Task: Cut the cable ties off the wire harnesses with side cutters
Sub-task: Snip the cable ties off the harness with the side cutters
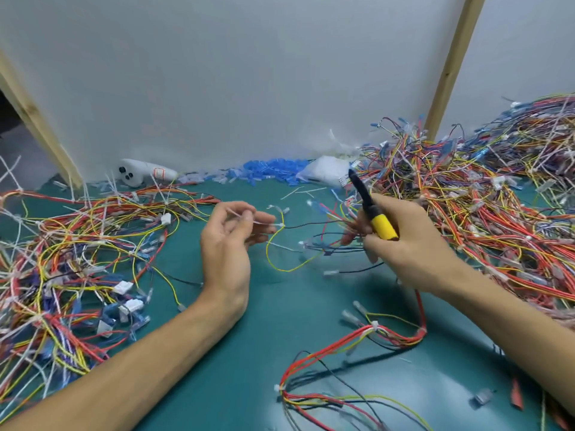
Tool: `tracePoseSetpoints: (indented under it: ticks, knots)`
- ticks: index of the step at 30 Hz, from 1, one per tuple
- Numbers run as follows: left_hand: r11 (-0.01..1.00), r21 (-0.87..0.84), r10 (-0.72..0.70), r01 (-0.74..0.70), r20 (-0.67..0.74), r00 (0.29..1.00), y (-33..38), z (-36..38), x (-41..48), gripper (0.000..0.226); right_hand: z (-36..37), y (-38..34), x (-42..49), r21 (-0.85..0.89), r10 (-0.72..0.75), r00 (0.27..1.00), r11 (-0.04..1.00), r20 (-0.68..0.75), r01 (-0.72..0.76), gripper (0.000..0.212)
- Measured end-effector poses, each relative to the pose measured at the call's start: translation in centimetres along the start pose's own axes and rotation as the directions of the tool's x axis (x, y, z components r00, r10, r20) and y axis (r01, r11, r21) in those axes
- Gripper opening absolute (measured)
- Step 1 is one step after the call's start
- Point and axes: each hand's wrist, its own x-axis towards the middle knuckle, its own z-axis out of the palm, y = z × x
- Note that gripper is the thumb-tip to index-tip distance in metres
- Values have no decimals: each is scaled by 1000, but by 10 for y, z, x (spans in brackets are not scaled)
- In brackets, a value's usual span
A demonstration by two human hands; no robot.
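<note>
My left hand (231, 241) pinches a thin white cable tie (259, 221) between thumb and fingertips above the green mat. The tie sits at the end of a yellow and black wire harness (281, 247) that stretches across to my right hand (404, 244). That hand grips the side cutters (371, 209) by their yellow and black handles, with the black end pointing up and away. Its lower fingers also hold wires of the same harness. The cutter jaws are hidden inside the hand.
A big tangle of coloured wire harnesses (77, 262) covers the left of the green mat (249, 353), and a larger heap (485, 188) fills the right. Another red harness (357, 343) lies near the front. Blue connector pieces (267, 171), a plastic bag (326, 171) and a white device (140, 175) line the wall.
</note>
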Motion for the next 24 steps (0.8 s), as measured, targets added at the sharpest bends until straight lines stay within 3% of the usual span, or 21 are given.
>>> tracePoseSetpoints:
  ticks: [2, 5, 7, 10, 13, 17, 21, 24]
  knots:
    - [998, -39, -56, 56, 6, 998, 0, 1, 0, 8, -6, 6, 5, 58, 82, 993, 995, -89, -77, 11]
    - [992, 76, -112, 105, 97, 989, -2, 6, -2, 42, -10, 9, 7, 39, 64, 990, 997, -122, -60, 21]
    - [977, 195, -130, 87, 216, 968, -3, 7, -4, 45, -10, 4, 6, 48, 35, 992, 998, -117, -30, 17]
    - [957, 290, -90, -8, 324, 942, -4, 9, -6, 37, -10, 0, 3, -58, -33, 998, 998, -55, 30, 18]
    - [946, 289, 52, -147, 314, 948, -3, 8, -7, 11, -9, -3, 0, -125, -69, 997, 990, 30, 72, 13]
    - [984, 102, 126, -144, 165, 978, 0, 2, -6, 28, -6, -2, 3, 50, 23, 998, 999, -64, -20, 10]
    - [982, 66, 163, -175, 158, 974, -1, 4, -9, 31, -8, 4, 6, 310, 232, 970, 930, -73, -199, 21]
    - [981, 38, 181, -190, 173, 968, 1, 4, -10, 38, -11, 5, 6, 398, 285, 957, 885, -57, -240, 23]
